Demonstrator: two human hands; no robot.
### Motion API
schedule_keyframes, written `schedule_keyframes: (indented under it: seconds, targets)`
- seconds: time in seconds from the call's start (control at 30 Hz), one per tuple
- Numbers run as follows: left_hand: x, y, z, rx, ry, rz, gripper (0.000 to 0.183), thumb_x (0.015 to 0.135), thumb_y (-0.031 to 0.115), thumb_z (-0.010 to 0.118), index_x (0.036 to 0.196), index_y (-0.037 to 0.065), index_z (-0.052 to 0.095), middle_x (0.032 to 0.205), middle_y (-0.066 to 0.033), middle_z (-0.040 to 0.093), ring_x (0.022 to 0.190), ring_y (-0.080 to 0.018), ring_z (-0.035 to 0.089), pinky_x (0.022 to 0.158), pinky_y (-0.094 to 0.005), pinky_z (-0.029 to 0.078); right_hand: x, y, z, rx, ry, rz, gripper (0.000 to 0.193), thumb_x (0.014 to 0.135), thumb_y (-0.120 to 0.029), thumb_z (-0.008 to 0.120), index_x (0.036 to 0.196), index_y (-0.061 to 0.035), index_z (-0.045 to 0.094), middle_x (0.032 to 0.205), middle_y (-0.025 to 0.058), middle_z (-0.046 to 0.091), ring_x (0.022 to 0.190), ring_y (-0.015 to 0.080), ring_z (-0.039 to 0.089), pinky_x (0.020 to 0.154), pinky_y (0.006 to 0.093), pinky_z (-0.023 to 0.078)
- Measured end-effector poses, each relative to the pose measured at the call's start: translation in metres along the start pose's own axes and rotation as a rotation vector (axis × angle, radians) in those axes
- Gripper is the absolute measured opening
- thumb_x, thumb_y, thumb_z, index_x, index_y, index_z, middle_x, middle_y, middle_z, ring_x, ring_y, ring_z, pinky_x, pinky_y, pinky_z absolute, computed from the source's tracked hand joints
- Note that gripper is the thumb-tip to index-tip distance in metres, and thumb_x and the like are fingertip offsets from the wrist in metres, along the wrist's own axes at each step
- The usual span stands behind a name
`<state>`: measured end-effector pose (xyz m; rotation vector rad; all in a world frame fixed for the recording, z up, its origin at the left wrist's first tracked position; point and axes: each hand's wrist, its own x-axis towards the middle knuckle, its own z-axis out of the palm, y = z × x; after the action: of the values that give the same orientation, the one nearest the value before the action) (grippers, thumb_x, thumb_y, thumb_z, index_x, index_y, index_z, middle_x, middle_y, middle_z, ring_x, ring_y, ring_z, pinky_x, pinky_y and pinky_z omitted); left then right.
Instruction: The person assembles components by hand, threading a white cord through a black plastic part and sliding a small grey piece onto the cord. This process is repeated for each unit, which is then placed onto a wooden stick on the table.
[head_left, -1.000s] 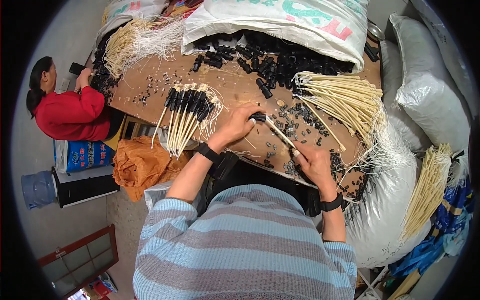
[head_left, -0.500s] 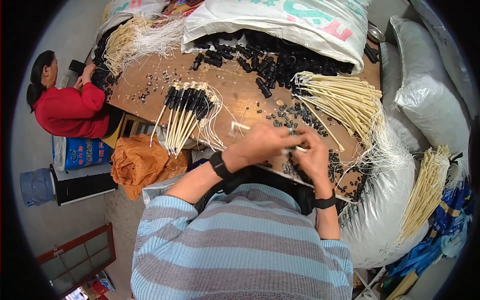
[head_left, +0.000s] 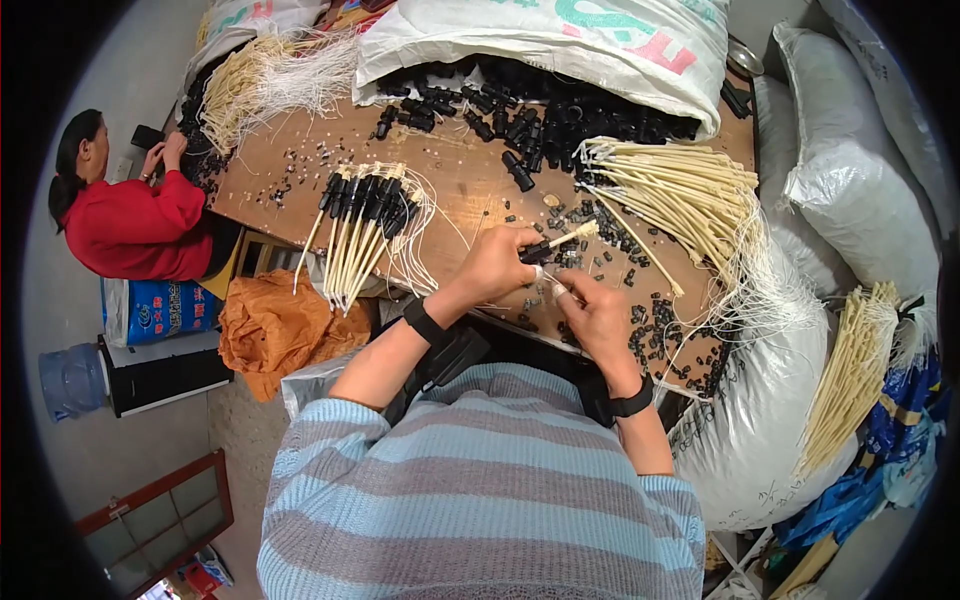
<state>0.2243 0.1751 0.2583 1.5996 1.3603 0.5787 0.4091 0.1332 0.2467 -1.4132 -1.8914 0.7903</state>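
My left hand [head_left: 494, 266] is closed around a black plastic fitting [head_left: 536, 253], with a cream rod [head_left: 574, 236] sticking out of it to the right. Just below, my right hand [head_left: 597, 318] has its fingertips pinched together near the fitting; what lies between them is too small to make out. White wraps show on fingertips where the hands meet. Left of my hands lies a bundle of cream rods fitted with black fittings [head_left: 372, 200], with white strings trailing. To the right is a pile of plain cream rods [head_left: 690, 190] with white strings.
Small dark parts [head_left: 650, 335] are strewn over the brown table [head_left: 440, 180]. Black fittings [head_left: 520, 130] spill from a white sack [head_left: 540, 40] at the back. Stuffed sacks [head_left: 840, 160] stand at the right. A person in red [head_left: 140, 225] works at the left, near an orange cloth bag [head_left: 265, 325].
My hands have moved slightly apart, my left hand back to the left. The black fitting with its cream rod now shows in my left hand, pointing right. The person in red has shifted their hands.
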Motion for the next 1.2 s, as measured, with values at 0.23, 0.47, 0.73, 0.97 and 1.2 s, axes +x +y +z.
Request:
schedule_keyframes:
  seconds: [0.23, 0.47, 0.73, 0.97, 1.2]
  targets:
    - [0.000, -0.031, 0.004, 0.264, 0.069, 0.309, 0.038, 0.071, -0.001, 0.052, 0.108, 0.003, 0.062, 0.092, -0.0199, 0.065, 0.090, -0.0385, 0.060, 0.079, -0.0426, 0.048, 0.004, 0.002, -0.001, -0.187, 0.142, -0.067, 0.013, 0.081, -0.010, 0.065, 0.093, -0.0062, 0.071, 0.066, 0.0133, 0.062, 0.054, 0.0237, 0.061, 0.051, 0.0317, 0.045]
    - [0.000, -0.025, 0.007, 0.302, 0.000, 0.385, 0.039, 0.070, -0.002, 0.051, 0.107, 0.003, 0.061, 0.095, -0.0199, 0.065, 0.093, -0.0384, 0.060, 0.079, -0.0452, 0.047, 0.007, 0.003, 0.004, -0.102, 0.111, -0.142, 0.013, 0.081, -0.011, 0.064, 0.092, -0.0070, 0.070, 0.068, 0.0144, 0.063, 0.056, 0.0288, 0.062, 0.052, 0.0358, 0.047]
    - [-0.001, -0.018, 0.010, 0.222, -0.249, 0.297, 0.042, 0.070, -0.003, 0.052, 0.111, 0.004, 0.056, 0.092, -0.0153, 0.066, 0.092, -0.0351, 0.062, 0.078, -0.0420, 0.047, 0.004, 0.002, 0.001, -0.013, -0.078, -0.182, 0.017, 0.084, -0.004, 0.060, 0.101, -0.0050, 0.063, 0.075, 0.0184, 0.063, 0.063, 0.0348, 0.062, 0.056, 0.0382, 0.048]
    - [0.002, -0.018, 0.006, 0.014, 0.135, 0.596, 0.015, 0.067, -0.001, 0.064, 0.081, 0.004, 0.064, 0.081, -0.0074, 0.063, 0.077, -0.0254, 0.060, 0.070, -0.0345, 0.048, 0.003, 0.000, 0.008, -0.046, 0.044, -0.147, 0.020, 0.081, -0.006, 0.063, 0.101, -0.0076, 0.063, 0.070, 0.0174, 0.062, 0.062, 0.0358, 0.062, 0.054, 0.0401, 0.048]
    - [0.000, -0.030, 0.009, 0.056, 0.224, 0.590, 0.018, 0.067, -0.007, 0.061, 0.083, 0.002, 0.064, 0.081, -0.0071, 0.062, 0.073, -0.0195, 0.059, 0.067, -0.0318, 0.047, -0.008, 0.013, 0.013, 0.124, -0.015, 0.014, 0.016, 0.087, -0.007, 0.061, 0.101, -0.0041, 0.069, 0.062, 0.0050, 0.056, 0.056, 0.0102, 0.051, 0.052, 0.0262, 0.041]
